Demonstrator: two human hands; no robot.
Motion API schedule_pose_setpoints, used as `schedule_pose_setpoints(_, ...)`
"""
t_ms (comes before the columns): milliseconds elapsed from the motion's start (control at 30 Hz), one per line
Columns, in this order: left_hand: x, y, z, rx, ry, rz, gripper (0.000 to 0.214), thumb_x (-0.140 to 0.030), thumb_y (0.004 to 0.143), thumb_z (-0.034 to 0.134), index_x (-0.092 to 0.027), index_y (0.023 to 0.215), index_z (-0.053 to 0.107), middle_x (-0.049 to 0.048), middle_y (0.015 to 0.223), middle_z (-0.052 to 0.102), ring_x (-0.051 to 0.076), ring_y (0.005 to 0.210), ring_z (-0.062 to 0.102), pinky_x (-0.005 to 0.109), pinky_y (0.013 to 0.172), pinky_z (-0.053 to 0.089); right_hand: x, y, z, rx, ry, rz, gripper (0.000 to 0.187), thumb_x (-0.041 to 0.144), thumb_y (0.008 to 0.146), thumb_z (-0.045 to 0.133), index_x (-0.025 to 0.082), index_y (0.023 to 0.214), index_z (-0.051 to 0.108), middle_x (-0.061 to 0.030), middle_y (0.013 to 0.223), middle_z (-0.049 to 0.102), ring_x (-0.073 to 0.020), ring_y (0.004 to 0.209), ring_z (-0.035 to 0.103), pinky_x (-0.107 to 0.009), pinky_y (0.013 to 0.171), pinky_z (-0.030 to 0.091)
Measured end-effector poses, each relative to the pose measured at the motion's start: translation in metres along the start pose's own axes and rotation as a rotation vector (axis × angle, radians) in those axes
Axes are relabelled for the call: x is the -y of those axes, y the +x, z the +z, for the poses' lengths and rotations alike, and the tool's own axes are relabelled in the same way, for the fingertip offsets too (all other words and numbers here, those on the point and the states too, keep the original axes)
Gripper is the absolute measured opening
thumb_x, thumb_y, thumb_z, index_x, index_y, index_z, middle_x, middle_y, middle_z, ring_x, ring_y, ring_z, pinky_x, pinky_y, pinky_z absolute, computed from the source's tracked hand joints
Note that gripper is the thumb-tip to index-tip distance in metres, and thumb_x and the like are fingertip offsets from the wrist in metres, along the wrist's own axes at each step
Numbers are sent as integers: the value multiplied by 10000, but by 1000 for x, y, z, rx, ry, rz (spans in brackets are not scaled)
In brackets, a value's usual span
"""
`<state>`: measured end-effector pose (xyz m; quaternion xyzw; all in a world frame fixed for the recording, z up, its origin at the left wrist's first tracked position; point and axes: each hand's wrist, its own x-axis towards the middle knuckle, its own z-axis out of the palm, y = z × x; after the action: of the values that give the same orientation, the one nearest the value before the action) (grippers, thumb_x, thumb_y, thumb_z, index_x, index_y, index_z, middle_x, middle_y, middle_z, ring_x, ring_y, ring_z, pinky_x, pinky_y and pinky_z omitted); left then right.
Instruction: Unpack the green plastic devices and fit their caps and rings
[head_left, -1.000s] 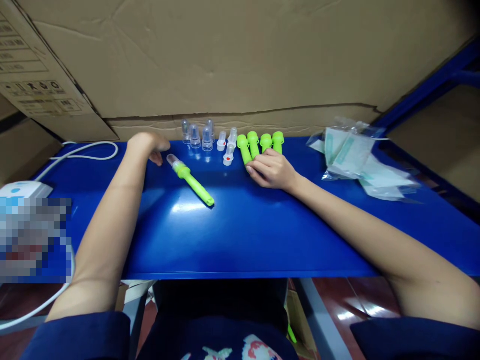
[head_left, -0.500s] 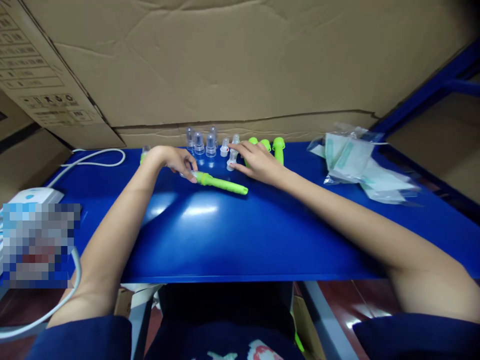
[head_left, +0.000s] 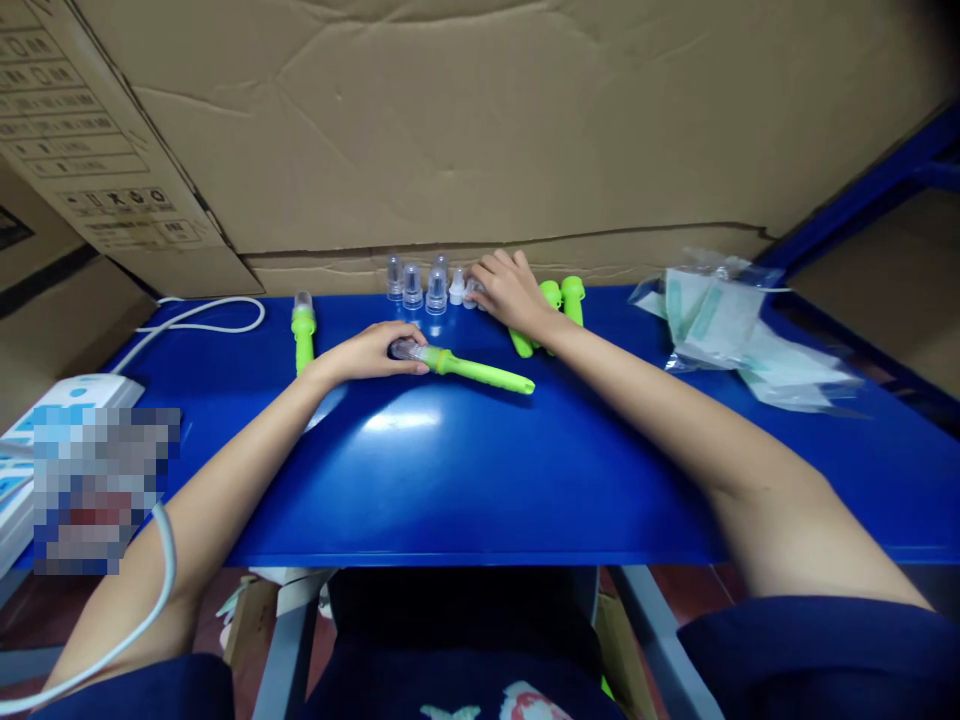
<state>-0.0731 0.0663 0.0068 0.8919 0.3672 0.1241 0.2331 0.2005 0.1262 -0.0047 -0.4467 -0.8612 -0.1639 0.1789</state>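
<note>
My left hand (head_left: 369, 352) rests on the blue table (head_left: 480, 470) and pinches the clear capped end of a long green pen-shaped device (head_left: 469, 368) that lies flat. A second green device (head_left: 303, 331) with a clear cap lies to the left of that hand. My right hand (head_left: 507, 288) reaches to the back of the table, its fingers closed over small white caps (head_left: 457, 288) beside the row of clear caps (head_left: 413, 284). Short green barrels (head_left: 564, 297) lie just right of it, partly under my wrist.
A large cardboard box (head_left: 480, 130) walls the back of the table. Clear plastic bags (head_left: 731, 325) are heaped at the right. A white cable (head_left: 196, 312) and a white power strip (head_left: 71, 395) sit at the left. A blue shelf frame (head_left: 885, 165) rises at the right.
My left hand has drawn the long green device toward me and to the right. My right hand moved back from the device to the small caps. The second green device is now uncovered.
</note>
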Motion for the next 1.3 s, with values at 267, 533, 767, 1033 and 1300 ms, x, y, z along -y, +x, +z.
schedule_pose_setpoints(267,-21,-8,19,-48,278,-16,664,-614,901,598,-260,1450,479,134,1404,581,336,1297,529,456,1052,370,-2,-10,-8,-53,35,-4,420,314,1002,442,124,1360,553,-216,1313,587,-383,1231,478,-518,974,334)
schedule_pose_setpoints(533,-18,-4,26,-157,142,19,406,-442,965,515,-194,1286,530,103,1176,687,256,1043,647,332,886,428,-5,-57,-19,-78,85,40,419,370,1017,439,183,1371,562,-208,1426,535,-380,1299,473,-563,1021,331)
schedule_pose_setpoints(767,-31,-4,25,-278,3,6,512,-538,954,488,-171,1308,529,67,1008,684,191,821,617,266,760,435,41,-80,-38,-52,765,202,708,774,944,327,186,1097,690,-138,875,673,-254,729,614,-425,681,497)
schedule_pose_setpoints(1033,-53,-4,21,-167,-372,-45,531,-658,917,479,-161,1064,596,11,712,535,118,589,450,256,570,340,58,-75,-56,-124,1279,408,667,851,837,483,218,640,558,0,531,384,-117,515,333,-303,514,332)
schedule_pose_setpoints(1300,-46,-6,14,116,-810,-157,597,-717,891,483,-137,906,621,-26,562,403,62,447,260,244,426,139,36,-78,-76,231,1458,316,689,814,732,670,186,1011,622,-80,787,679,-146,572,555,-281,472,399)
